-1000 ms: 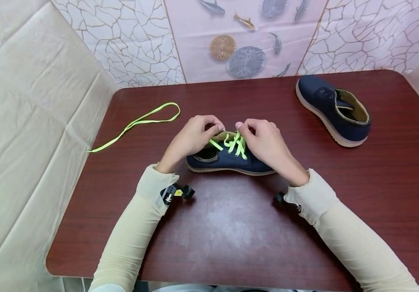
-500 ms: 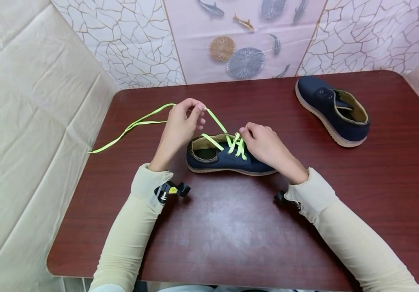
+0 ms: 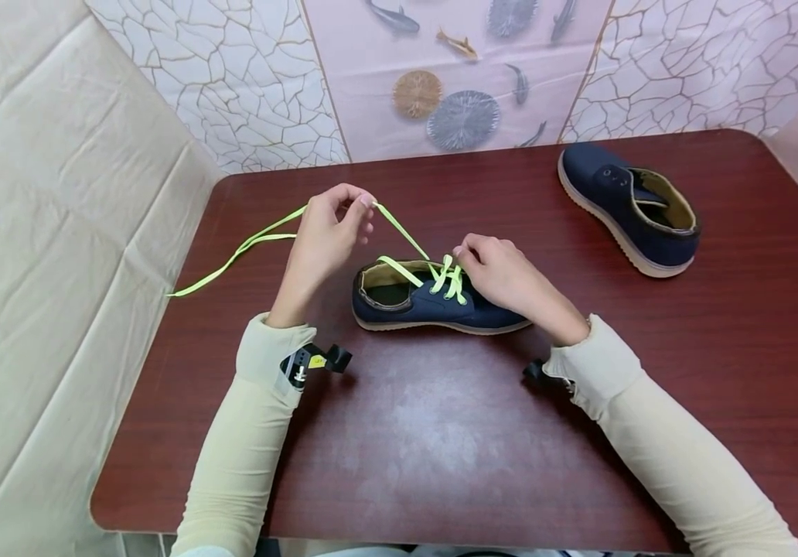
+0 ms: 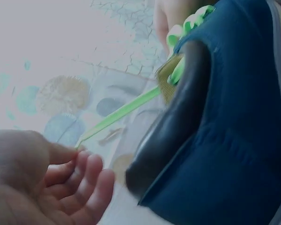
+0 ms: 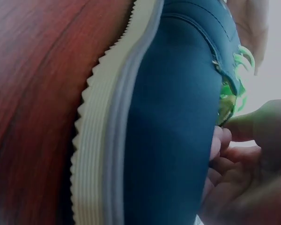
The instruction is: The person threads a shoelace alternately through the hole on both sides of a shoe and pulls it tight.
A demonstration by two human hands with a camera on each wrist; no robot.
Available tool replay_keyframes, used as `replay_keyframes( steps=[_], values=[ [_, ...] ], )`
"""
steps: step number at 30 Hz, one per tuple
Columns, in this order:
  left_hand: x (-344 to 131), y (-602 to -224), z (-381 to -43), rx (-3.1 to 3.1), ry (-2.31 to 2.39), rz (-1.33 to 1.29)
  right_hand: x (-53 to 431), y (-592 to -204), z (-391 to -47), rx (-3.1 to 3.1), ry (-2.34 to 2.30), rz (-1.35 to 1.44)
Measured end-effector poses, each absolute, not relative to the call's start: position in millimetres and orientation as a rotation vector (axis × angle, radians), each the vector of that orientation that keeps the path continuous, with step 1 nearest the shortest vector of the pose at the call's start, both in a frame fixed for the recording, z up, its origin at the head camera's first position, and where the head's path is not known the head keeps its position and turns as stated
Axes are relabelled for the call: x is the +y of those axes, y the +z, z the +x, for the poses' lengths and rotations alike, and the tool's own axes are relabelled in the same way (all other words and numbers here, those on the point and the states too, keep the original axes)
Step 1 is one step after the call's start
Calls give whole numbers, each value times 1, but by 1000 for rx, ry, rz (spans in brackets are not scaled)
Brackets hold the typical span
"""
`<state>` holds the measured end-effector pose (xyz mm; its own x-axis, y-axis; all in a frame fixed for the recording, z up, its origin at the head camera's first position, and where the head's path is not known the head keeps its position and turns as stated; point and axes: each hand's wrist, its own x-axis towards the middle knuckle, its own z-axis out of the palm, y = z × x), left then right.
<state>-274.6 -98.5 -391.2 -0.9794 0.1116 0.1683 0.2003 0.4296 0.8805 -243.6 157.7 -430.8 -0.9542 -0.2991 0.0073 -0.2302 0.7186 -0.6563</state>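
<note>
A navy shoe with a tan-lined opening lies near the middle, toe to the right. Neon yellow-green laces cross over its eyelets, and one strand bends across the opening. Left of and beyond the shoe, my left hand pinches a shoelace between thumb and forefinger, the lace stretched from the eyelets. The left wrist view shows this lace running straight to the fingertips. My right hand grips the shoe's upper beside the laces, its fingers curled on the far side in the right wrist view, partly hidden.
A second navy shoe without laces stands at the back right of the brown table. A loose yellow-green lace lies looped at the left, its tip at the table edge and partly behind my left hand. A patterned backdrop rises behind.
My left hand has moved left and away from the shoe, drawing the lace out taut. The right hand has stayed by the laces, and the shoe has hardly shifted.
</note>
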Motion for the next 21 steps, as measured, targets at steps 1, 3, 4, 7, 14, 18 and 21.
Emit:
replay_keyframes(
  steps=[1,3,4,7,14,18,21],
  values=[
    [-101,-391,-275,-2616,-1605,-285,159,-431,-244,2807,-1083,-444],
    [-104,-391,-276,-2680,-1584,-297,160,-430,-246,2791,-1134,-451],
    [-106,-391,-277,-2708,-1570,-309,161,-430,-246,2787,-1155,-451],
    [-109,-393,-280,-2780,-1517,-349,166,-430,-248,2785,-1206,-425],
    [-113,-403,-287,-2947,-1414,-431,184,-430,-259,2773,-1229,-299],
    [-115,-413,-291,-3011,-1402,-432,193,-433,-265,2694,-1167,-269],
    [-116,-420,-293,-3028,-1401,-427,194,-436,-268,2667,-1116,-299]
  ],
)
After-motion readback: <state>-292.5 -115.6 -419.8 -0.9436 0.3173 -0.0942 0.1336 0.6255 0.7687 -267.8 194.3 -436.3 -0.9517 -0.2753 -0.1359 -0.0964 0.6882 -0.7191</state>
